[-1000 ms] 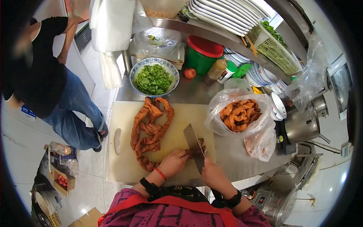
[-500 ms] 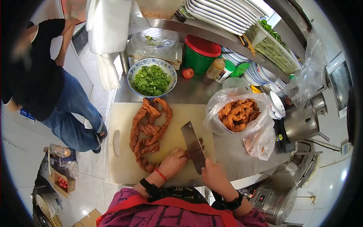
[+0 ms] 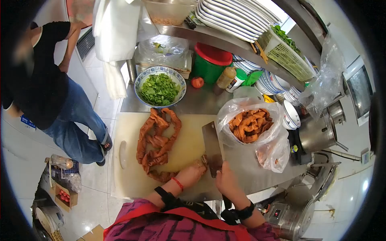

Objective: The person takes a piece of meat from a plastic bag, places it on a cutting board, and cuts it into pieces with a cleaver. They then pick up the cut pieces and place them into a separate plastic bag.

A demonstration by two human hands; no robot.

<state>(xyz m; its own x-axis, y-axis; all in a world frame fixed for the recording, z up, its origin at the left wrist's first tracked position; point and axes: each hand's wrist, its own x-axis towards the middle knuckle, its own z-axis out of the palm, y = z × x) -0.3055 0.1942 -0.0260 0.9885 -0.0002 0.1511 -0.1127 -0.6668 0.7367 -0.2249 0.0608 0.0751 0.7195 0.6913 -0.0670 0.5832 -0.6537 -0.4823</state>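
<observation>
A long, reddish-brown braised intestine [image 3: 157, 140] lies in folds on the pale cutting board [image 3: 132, 182]. My left hand [image 3: 192, 173] is closed on its near end, with a small dark cut end showing past the fingers. My right hand [image 3: 226, 179] grips the handle of a cleaver [image 3: 213, 146]. The broad blade stands just right of my left fingers, near the board's right side. A clear plastic bag [image 3: 227, 110] beyond the board holds brown cut pieces [image 3: 250, 125]. A patterned bowl [image 3: 138, 91] of chopped green leaves [image 3: 159, 89] stands behind the board.
A tomato [image 3: 197, 82], a sauce bottle [image 3: 225, 78] and a green bucket [image 3: 206, 66] with a red lid stand at the back. Stacked plates [image 3: 233, 20] sit on the shelf above. Another person [image 3: 44, 80] stands at the left. A steel pot [image 3: 319, 130] is at the right.
The cleaver and my left hand have both moved slightly to the right, and the blade stands more upright in view. The folded intestine stays in about the same place.
</observation>
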